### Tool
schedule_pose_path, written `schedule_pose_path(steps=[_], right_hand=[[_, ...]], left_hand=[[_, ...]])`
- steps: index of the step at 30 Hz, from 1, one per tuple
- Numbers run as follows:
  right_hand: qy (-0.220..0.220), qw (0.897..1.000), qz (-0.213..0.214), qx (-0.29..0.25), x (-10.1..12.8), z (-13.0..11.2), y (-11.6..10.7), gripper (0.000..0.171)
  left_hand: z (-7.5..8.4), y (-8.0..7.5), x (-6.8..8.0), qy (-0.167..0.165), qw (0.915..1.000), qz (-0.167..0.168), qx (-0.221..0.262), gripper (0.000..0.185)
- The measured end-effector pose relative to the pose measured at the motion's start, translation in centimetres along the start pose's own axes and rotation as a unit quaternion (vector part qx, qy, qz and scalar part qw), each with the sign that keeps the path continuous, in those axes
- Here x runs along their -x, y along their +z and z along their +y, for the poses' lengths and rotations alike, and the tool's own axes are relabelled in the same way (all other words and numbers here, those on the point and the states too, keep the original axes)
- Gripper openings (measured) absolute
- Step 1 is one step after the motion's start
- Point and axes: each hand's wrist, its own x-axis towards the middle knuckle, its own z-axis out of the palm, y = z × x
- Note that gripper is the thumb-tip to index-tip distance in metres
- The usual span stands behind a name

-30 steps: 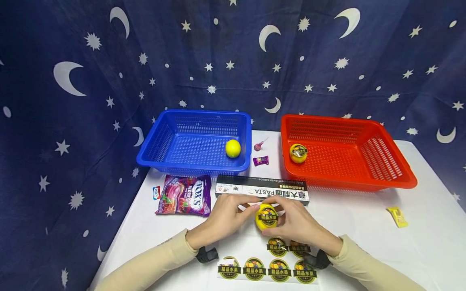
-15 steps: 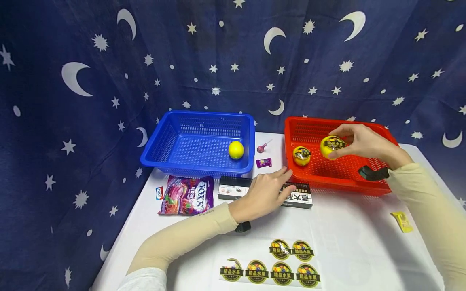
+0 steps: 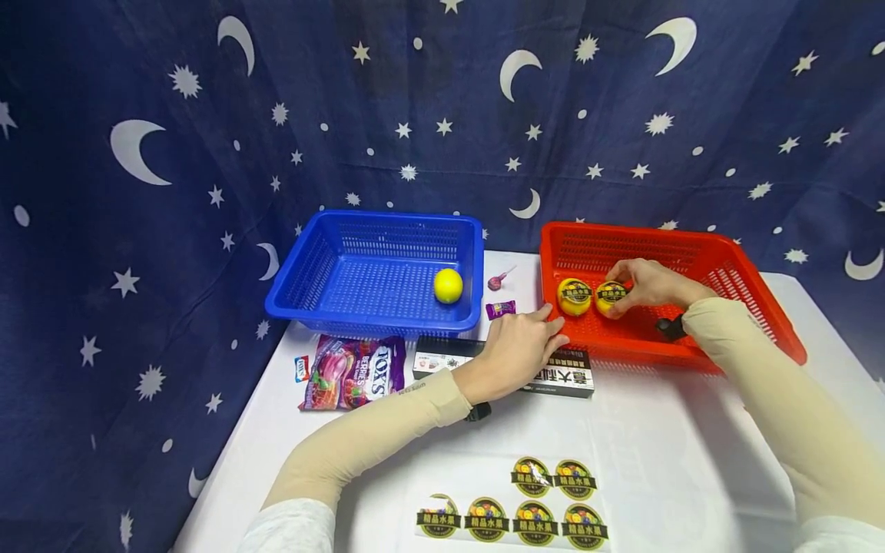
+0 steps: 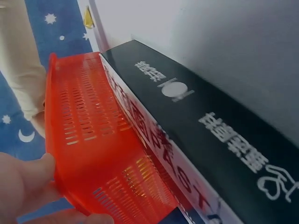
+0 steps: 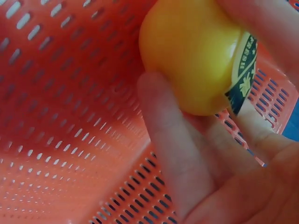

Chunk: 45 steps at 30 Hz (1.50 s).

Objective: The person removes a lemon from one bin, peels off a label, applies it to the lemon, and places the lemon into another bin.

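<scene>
A: Where is the right hand (image 3: 646, 283)?

B: Inside the red basket (image 3: 754, 307), its fingers (image 5: 163, 140) curled round a labelled yellow ball (image 3: 610, 298). In the right wrist view the ball sits low against the basket's perforated wall, the black sticker on one side.

A: Anything beside it in that basket?

B: 1 more labelled ball (image 3: 575, 296), just left of the held one, apparently touching it.

A: And the left hand (image 3: 522, 349)?

B: It lies with fingers mostly straight against the red basket's front left corner, over a black pasta box (image 3: 567, 378) that sits just in front of the basket on the counter (image 3: 664, 453). It grips nothing.

A: What else, going from the red basket?

B: To its left stands a blue basket (image 3: 304, 284) with 1 plain yellow ball (image 3: 448, 285). Between the 2 baskets are a lollipop (image 3: 496, 282) and a purple candy (image 3: 500, 309). Well in front of the red basket lies a sticker sheet (image 3: 525, 503), and far to the front left a Fox's candy bag (image 3: 353, 371).
</scene>
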Motion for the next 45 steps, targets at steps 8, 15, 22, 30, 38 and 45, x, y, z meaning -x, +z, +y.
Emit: schedule_pose_path(steps=[8, 15, 22, 30, 38, 45], right_hand=[[-0.002, 1.000, -0.004, -0.004, 0.5, 0.0, -0.1, 0.088], [-0.018, 0.998, 0.047, -0.040, 2.9, -2.2, -2.6, 0.095], [-0.109, 0.975, 0.183, -0.057, 5.4, -10.8, -0.4, 0.063], [-0.227, 0.948, 0.218, -0.038, 4.7, -18.6, 7.1, 0.047], [-0.174, 0.965, 0.192, -0.028, 2.1, -21.0, 11.1, 0.060], [-0.161, 0.965, 0.203, -0.037, 1.6, -21.0, 12.3, 0.054]], left_hand=[[-0.1, -0.1, 0.1, -0.009, 0.9999, -0.002, 0.006, 0.035], [-1.1, -1.2, -0.1, 0.013, 0.9992, -0.027, 0.028, 0.037], [-6.6, -6.1, -0.5, -0.034, 0.9979, -0.028, 0.048, 0.042], [-16.3, -9.7, -2.2, -0.175, 0.9760, -0.119, 0.049, 0.061], [-21.6, -6.8, -3.8, -0.122, 0.9391, -0.320, 0.028, 0.074], [-21.4, -4.4, -4.9, -0.115, 0.9232, -0.364, 0.044, 0.077]])
